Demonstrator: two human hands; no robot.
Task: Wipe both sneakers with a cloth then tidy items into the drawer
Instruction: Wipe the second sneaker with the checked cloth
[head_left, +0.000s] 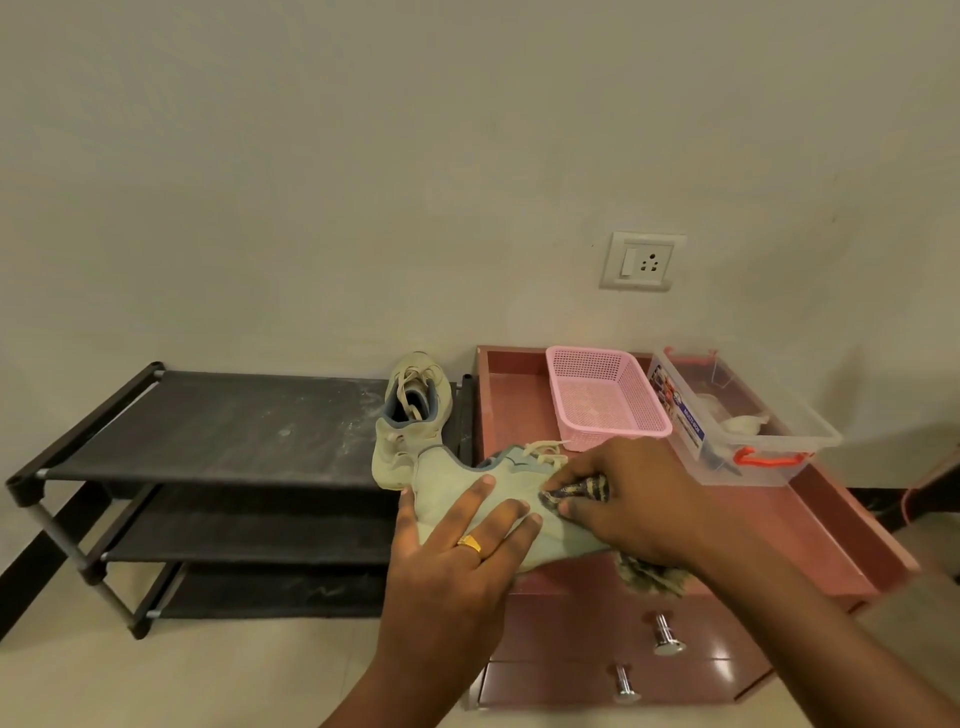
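Left hand (452, 561) grips the sneaker (441, 483), fingers spread; right hand (639, 499) clutches the cloth (582, 491) against it (over the cabinet (779, 525))

Left hand (457, 551): palm down, fingers spread over the sneaker (452, 483), thumb hooked round its left edge, gripping; ring (469, 543) on one finger.
Left forearm: bare, rising from the bottom edge.
Right hand (634, 499): knuckles up, fingers curled round the cloth (582, 491).
Right forearm: bare, entering from the lower right.
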